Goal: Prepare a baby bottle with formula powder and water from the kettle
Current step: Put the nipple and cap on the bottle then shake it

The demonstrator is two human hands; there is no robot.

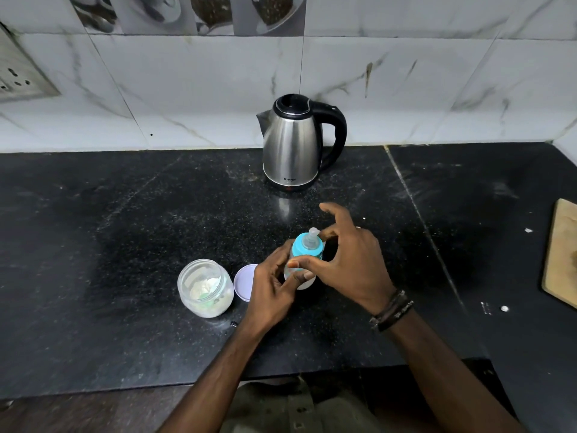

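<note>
At frame center I see my left hand (272, 278) grasping the baby bottle (302, 257) body while my right hand (349, 260) pinches its teal collar. The open formula jar (204, 287) sits lower left, the kettle (295, 145) above.

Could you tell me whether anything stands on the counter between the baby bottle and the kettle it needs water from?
Nothing visible does. The baby bottle, held in the left hand with the right hand at its teal collar, has only bare black counter between it and the kettle. The open powder jar and its lid sit left of the bottle.
</note>
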